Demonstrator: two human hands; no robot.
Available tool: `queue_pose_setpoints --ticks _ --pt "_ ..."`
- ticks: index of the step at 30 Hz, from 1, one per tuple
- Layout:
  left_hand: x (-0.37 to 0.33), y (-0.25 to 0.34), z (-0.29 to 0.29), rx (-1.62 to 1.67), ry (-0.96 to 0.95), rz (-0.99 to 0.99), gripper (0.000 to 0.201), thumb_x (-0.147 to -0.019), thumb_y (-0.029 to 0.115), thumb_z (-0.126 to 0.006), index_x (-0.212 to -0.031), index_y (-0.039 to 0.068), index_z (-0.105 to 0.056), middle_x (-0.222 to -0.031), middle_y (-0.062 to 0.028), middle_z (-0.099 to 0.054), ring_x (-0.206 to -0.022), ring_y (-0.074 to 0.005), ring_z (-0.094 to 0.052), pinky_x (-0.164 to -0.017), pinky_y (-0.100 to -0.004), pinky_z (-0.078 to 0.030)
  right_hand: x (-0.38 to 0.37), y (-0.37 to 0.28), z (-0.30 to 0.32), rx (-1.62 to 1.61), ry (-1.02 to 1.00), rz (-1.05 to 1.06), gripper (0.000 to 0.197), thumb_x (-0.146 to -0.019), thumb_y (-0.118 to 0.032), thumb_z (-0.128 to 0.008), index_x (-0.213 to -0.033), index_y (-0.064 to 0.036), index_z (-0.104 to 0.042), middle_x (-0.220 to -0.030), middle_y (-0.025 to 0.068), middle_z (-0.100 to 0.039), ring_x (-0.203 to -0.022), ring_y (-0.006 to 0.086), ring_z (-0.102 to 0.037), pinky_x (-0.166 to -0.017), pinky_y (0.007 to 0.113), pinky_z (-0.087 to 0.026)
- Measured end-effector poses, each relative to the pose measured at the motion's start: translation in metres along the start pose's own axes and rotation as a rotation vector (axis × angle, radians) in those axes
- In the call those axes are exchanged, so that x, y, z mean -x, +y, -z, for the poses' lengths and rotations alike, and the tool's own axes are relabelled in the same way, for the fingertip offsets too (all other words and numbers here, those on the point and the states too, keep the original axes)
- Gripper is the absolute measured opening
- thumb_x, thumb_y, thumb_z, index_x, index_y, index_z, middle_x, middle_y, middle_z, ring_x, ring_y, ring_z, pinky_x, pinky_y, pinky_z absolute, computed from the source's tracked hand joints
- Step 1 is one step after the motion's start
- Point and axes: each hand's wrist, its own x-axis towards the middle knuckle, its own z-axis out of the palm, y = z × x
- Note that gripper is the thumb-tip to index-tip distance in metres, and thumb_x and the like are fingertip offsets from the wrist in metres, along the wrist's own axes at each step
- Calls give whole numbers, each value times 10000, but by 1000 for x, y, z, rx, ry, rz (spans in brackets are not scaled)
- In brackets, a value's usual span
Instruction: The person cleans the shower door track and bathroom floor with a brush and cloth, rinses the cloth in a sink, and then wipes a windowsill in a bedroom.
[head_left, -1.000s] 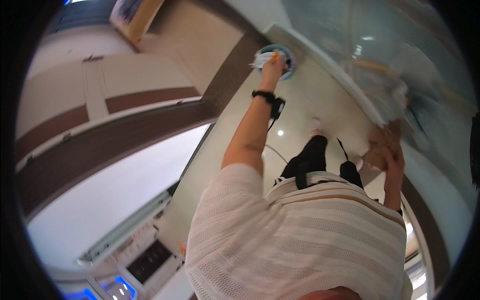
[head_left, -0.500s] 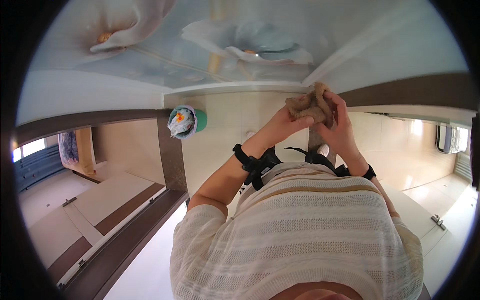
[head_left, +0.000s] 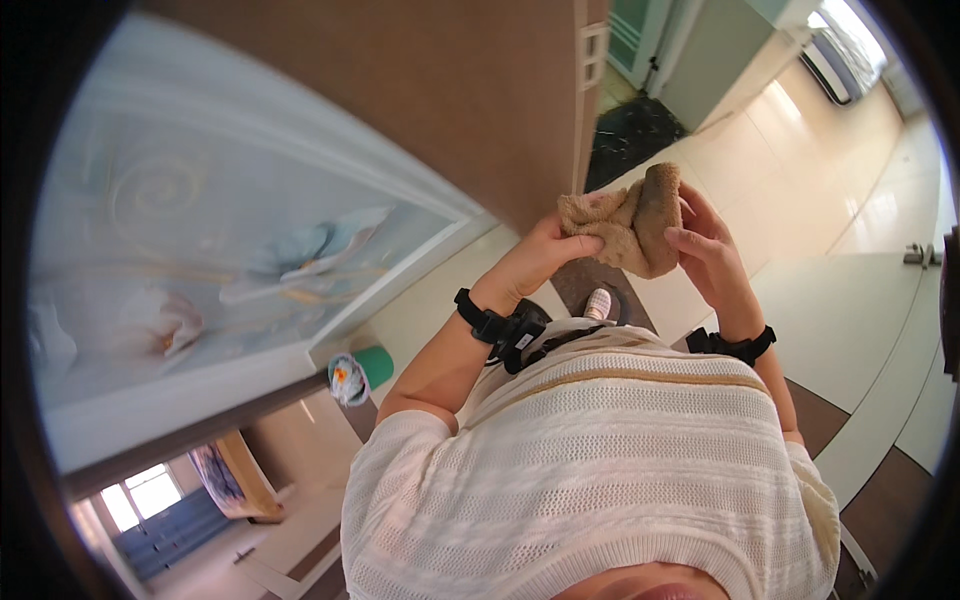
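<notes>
- A brown cloth [head_left: 628, 222] is held up in front of the chest, between both hands, above the pale tiled floor [head_left: 850, 210].
- The left hand [head_left: 548, 252] is closed on the cloth's left end, with the thumb laid across the fabric and the fingers curled behind it.
- The right hand [head_left: 706, 245] is placed against the cloth's right side, its fingers bent and touching the fabric; a loose grip is shown.
- The cloth is bunched and folded, with one thick fold raised at the top right.
- A black band is worn on each wrist, the left one [head_left: 497, 326] carrying a small black box.
- A cream knitted top [head_left: 600, 470] with a tan stripe is seen below the hands.
- One shoe [head_left: 597, 303] is glimpsed on the floor under the cloth.
- A large wall panel painted with pale flowers [head_left: 220, 270] is seen on the left.
- A small green-and-white tub [head_left: 358, 372] is seen near the panel's lower edge, well apart from the hands.
</notes>
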Motion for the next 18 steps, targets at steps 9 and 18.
queue_pose_setpoints --ticks 9,18 --pt "-144 -12 -67 -100 -346 154 516 -844 59 -561 -1328 12 -390 -1206 -54 -509 -1101 -121 -484 -934 -269 -403 15 -29 97 -122 219 146 592 -806 -4 -573 -1357 -21 -357 -1186 102 -510 -1111 190 -494 -947 300 -396" --pt "-370 -6 -94 -101 -667 179 566 -741 -10 -598 -1275 -1 -410 -1108 -71 -538 -1035 -131 -504 -904 -253 -413 -61 -96 193 -96 463 348 515 -845 -5 -500 -1334 -16 -340 -1241 119 -478 -1172 215 -459 -983 332 -375"
